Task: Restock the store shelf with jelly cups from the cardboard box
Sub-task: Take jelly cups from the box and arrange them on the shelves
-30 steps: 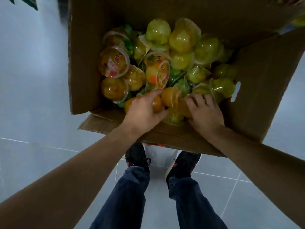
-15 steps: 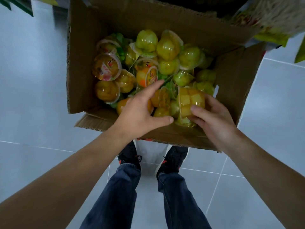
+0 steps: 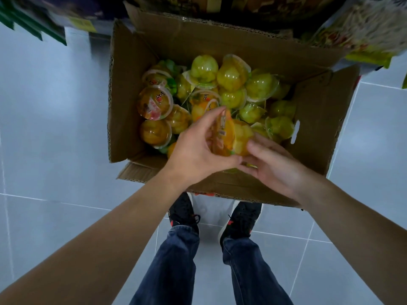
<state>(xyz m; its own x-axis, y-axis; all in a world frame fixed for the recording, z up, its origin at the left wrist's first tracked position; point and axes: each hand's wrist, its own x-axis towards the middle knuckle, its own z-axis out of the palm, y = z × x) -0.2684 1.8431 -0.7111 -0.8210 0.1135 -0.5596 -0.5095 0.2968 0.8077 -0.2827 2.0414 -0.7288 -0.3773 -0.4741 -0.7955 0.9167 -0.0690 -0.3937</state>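
1. Cardboard box (image 3: 312,128): one, open at the top, standing on the grey tiled floor (image 3: 44,128) in the centre of the frame. Its near flap hangs toward the person's shoes (image 3: 185,213).
2. Store shelf (image 3: 363,29): visible only as blurred packaged goods along the upper edge and upper right corner of the frame. No free shelf space can be identified.
3. Loose jelly cups (image 3: 233,73): roughly fifteen to twenty are visible in the box, piled at random. The green ones lie mainly toward the right, about ten. The orange-yellow ones lie toward the left, about six. An exact count is not possible, since lower layers are hidden.
4. Left hand (image 3: 198,150): one, at the frame centre. Fingers and thumb curl around the held orange jelly cup (image 3: 229,137), gripping it just above the pile.
5. Right hand (image 3: 273,168): one, immediately right of the left hand. Its fingers lie fairly straight against the right side and underside of the same cup, supporting rather than clasping it.
6. Step in hand, as judged: the pick stage, with one cup secured above the box and none seen placed on the shelf.
7. Next move, as judged: lift the cup clear of the box walls and carry it toward the top of the frame. Locate a free shelf spot and set the cup down upright.
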